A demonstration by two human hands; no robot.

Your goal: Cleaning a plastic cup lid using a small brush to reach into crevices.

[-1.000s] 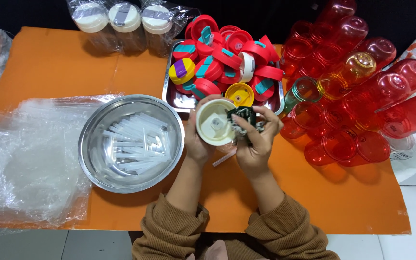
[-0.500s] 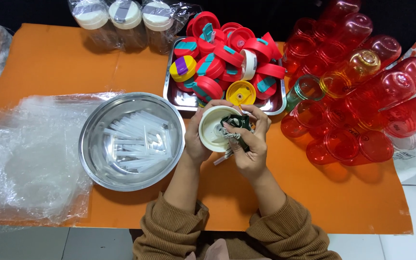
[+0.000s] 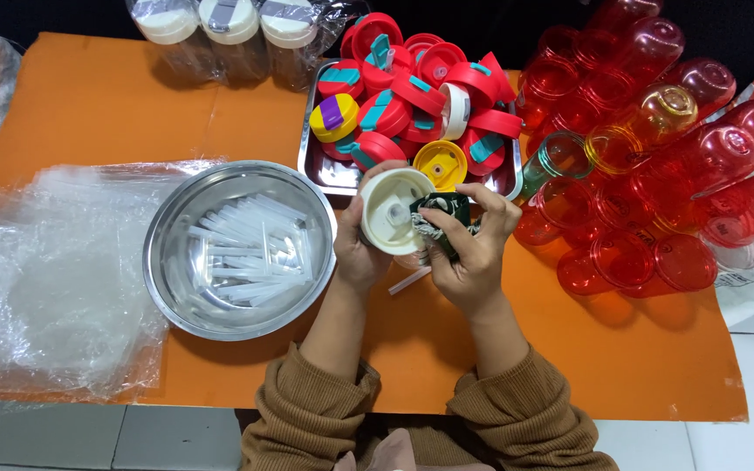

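The left hand [image 3: 361, 253] gripped a cream lid [image 3: 392, 212], fingers closed around its rim. The right hand [image 3: 471, 249] pinched a dark green strap [image 3: 440, 216] against it.

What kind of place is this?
Probably a small bottle assembly or packing bench: a steel tray heaped with red plastic lids, stacked red translucent cups, and a steel bowl of clear straws.

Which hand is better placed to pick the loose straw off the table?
Probably the right hand: the straw lies just beside it, under its fingers. The left hand is wrapped around the cream lid, so it is occupied.
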